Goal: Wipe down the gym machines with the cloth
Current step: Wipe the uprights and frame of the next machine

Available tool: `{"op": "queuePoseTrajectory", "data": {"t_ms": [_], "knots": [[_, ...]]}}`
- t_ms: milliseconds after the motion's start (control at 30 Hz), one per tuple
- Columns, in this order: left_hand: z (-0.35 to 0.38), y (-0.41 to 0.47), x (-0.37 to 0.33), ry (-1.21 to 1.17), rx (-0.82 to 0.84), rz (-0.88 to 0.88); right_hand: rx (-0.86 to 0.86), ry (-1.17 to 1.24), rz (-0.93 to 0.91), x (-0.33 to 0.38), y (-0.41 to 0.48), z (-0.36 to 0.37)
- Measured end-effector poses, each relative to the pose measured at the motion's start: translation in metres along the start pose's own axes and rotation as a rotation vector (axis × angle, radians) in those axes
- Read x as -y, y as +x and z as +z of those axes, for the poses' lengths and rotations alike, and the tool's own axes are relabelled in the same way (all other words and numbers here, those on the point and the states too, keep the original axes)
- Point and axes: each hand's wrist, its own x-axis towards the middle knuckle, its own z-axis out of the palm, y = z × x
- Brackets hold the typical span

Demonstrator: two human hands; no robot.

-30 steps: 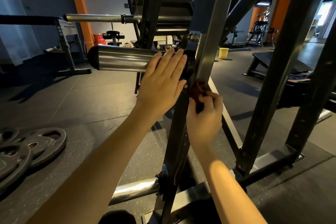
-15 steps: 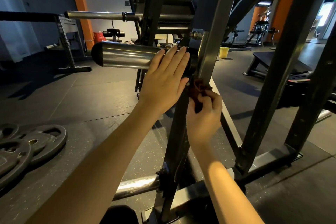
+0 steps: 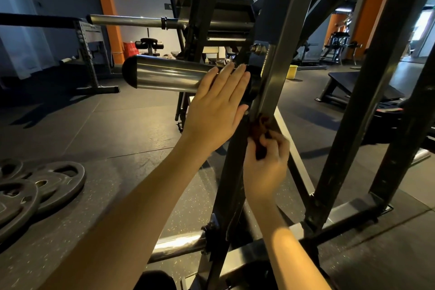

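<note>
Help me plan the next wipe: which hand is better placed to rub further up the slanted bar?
Right, probably. The right hand grips the cloth against the slanted bar; the left hand rests flat on the steel peg, fingers straight, holding no cloth.

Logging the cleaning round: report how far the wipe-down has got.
Done: nothing tells wiped from unwiped. In hand: right hand holds the reddish cloth against the slanted frame post; left hand rests flat on the steel sleeve. Left: likely lower frame, machines behind.
</note>
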Motion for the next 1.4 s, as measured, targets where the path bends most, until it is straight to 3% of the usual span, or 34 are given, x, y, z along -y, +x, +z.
{"op": "queuePoseTrajectory", "data": {"t_ms": [133, 367, 500, 633, 800, 900, 1033, 1233, 1400], "knots": [[-0.001, 0.0, 0.001, -0.018, 0.0, -0.001, 0.136, -0.022, 0.008, -0.02, -0.036, -0.013], [-0.007, 0.001, 0.001, -0.054, 0.056, 0.001, 0.078, 0.068, -0.065, -0.007, 0.021, -0.006], [-0.012, -0.006, -0.005, -0.152, 0.08, -0.027, 0.183, 0.097, -0.107, -0.029, -0.012, -0.017], [-0.006, -0.073, -0.04, -0.528, 0.188, -0.064, 0.273, 0.144, -0.133, -0.03, -0.008, -0.028], [0.022, -0.12, -0.069, -1.36, 0.542, -0.624, 0.192, 0.183, -0.145, -0.024, 0.021, -0.019], [0.028, -0.121, -0.075, -1.617, 0.521, -0.777, 0.324, 0.121, -0.106, -0.045, -0.019, -0.028], [0.031, -0.128, -0.08, -1.637, 0.502, -0.755, 0.444, 0.033, -0.099, -0.058, -0.049, -0.037], [0.038, -0.126, -0.083, -1.746, 0.491, -0.778, 0.163, 0.134, -0.171, -0.024, 0.015, -0.026], [0.039, -0.128, -0.088, -1.636, 0.498, -0.779, 0.428, 0.003, -0.159, -0.058, -0.051, -0.034]]}}
